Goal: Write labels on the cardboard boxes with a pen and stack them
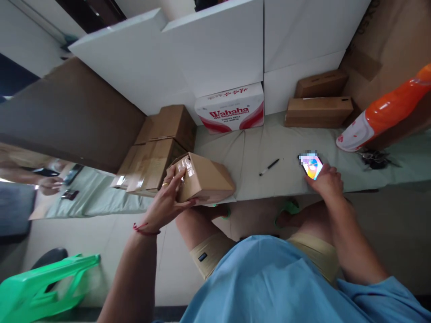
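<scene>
A taped cardboard box [210, 179] sits tilted at the table's front edge. My left hand [170, 197] grips its left end, fingers over the clear tape and thumb along the lower side. At the right, a smartphone [314, 172] with a lit, colourful screen is held in my right hand [330, 181], low over the cloth. Part of the screen is blurred out. Between the two hands lies a black pen [269, 167], touched by neither.
Brown boxes [151, 157] stand left, a Wahaha carton [232, 110] at the back, slim boxes [318, 112] at the back right. An orange-and-white bottle-shaped thing [384, 112] leans right. Another person's hand [50, 185] shows beyond the left divider. A green stool [50, 282] stands lower left.
</scene>
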Tool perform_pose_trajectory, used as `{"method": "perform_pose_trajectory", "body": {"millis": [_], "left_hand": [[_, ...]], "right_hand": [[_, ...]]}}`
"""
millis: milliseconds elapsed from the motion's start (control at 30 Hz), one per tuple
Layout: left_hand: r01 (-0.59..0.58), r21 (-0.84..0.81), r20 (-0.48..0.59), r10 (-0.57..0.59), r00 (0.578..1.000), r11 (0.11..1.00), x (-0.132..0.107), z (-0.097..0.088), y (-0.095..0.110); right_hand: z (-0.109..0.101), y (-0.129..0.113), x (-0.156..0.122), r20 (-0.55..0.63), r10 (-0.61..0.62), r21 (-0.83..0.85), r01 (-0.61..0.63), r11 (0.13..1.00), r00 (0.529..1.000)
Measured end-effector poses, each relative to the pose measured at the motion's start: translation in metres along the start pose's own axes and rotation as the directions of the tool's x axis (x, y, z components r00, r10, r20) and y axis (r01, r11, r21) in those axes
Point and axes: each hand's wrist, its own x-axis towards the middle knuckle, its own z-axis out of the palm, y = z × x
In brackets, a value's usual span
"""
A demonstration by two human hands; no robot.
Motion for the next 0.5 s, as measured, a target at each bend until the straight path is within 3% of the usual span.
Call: {"method": "perform_pose_trajectory", "body": {"millis": [200,267,333,400,433,500], "left_hand": [[0.125,-0.174,0.063,-0.116,0.991,0.977,-0.028,-0.015,-0.044],[0.192,-0.269,0.096,-0.172,0.98,0.944,-0.036,-0.015,-0.053],[0.21,-0.379,0.123,-0.176,0.977,0.901,-0.04,-0.012,-0.059],[0.187,-0.483,0.129,-0.141,0.982,0.856,-0.041,-0.006,-0.062],[0.17,-0.526,0.123,-0.124,0.985,0.833,-0.039,-0.002,-0.063],[0.138,-0.598,0.083,-0.11,0.99,0.789,-0.033,0.01,-0.064]], "right_hand": [[-0.006,0.004,0.0,0.017,-0.003,-0.011,0.004,1.0,1.0],[-0.009,-0.01,0.002,-0.05,-0.059,0.082,0.063,0.995,0.997],[-0.009,-0.042,0.002,-0.112,-0.204,0.259,0.226,0.939,0.973],[-0.005,-0.089,-0.004,-0.08,-0.395,0.518,0.377,0.768,0.915],[-0.001,-0.115,-0.009,-0.014,-0.491,0.668,0.373,0.644,0.871],[0.011,-0.165,-0.024,0.119,-0.679,0.89,0.225,0.397,0.724]]}}
